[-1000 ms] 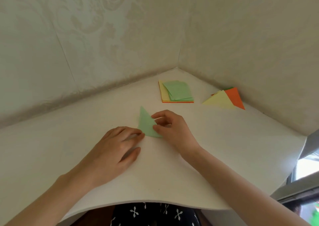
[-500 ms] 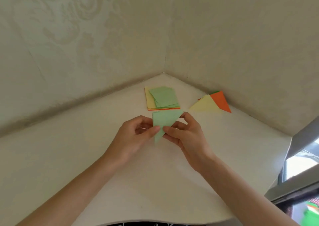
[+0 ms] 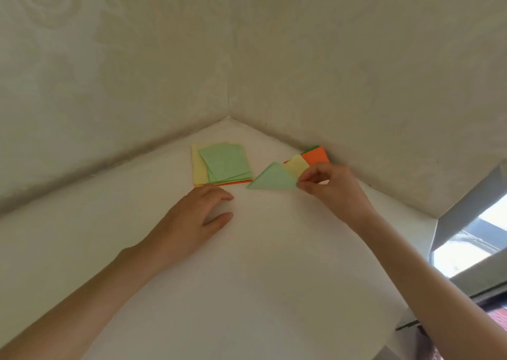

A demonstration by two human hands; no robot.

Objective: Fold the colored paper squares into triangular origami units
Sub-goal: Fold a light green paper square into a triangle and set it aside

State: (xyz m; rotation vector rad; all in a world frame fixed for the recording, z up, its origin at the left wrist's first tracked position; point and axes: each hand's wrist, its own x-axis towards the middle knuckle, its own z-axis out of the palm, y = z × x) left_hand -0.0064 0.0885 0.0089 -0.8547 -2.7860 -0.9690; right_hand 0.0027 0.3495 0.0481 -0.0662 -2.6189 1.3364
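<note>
Head view: the right hand pinches a folded green paper triangle at one o'clock, beside finished yellow and orange triangles. The left hand lies relaxed, empty; stacked paper squares await folding.

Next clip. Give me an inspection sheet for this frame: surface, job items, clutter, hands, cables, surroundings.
Surface: white tabletop fitted into a wall corner.
Job's things: stack of paper squares, green on top, yellow and orange beneath; green triangle, folded, just right of the stack; pile of folded units, yellow, orange and green, by the right wall.
Clutter: nothing seen.
Grippers: left hand palm down, holding nothing, fingertips at the stack's near edge; right hand pinches the green triangle's right corner.
Cables: nothing seen.
Surroundings: patterned walls; window at right.
</note>
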